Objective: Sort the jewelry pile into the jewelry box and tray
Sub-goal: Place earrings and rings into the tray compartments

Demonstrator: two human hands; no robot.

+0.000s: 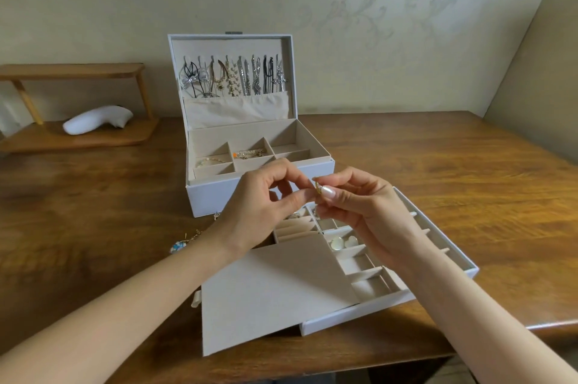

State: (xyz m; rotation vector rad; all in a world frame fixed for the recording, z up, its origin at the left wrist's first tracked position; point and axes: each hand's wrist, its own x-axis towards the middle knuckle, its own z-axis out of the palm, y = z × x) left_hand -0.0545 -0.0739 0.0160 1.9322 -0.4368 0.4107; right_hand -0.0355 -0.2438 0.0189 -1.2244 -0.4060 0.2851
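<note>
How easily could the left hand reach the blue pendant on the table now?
Probably yes: the blue pendant lies uncovered on the wooden table beside the left wrist. The left hand must first release the small gold piece it pinches.

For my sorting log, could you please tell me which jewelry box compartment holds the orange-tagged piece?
The middle-column compartment; the left compartment holds only a pale beaded chain, and the right compartments look empty.

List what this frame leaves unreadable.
Head view only:
- Gold piece: too small, mostly covered by the fingers of the left hand and right hand; type unclear.
- Jewelry pile: mostly behind the left forearm.
- Tray: near-left compartments under the beige pad; others behind the hands.
</note>
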